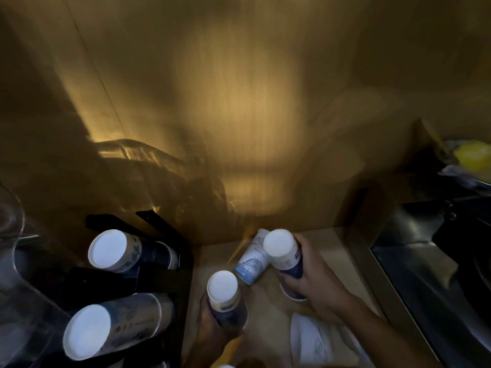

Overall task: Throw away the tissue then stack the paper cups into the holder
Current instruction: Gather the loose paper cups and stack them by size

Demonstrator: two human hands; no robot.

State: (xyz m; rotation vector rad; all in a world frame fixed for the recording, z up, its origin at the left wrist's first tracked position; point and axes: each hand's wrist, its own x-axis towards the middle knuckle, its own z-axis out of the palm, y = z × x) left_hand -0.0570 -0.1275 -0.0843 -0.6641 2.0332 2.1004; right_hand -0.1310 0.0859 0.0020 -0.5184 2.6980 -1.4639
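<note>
Each hand's grip holds an upturned paper cup: left hand (212, 325), right hand (313, 277). Blue print on the tilted cup (252, 258) between them is unreadable; the holder (159, 277) sits in shadow.

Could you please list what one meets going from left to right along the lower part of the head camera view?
Glass pitcher → black cup holder with its cup stacks → cup in the left hand → loose tilted cup → cup in the right hand → dark sink.
</note>
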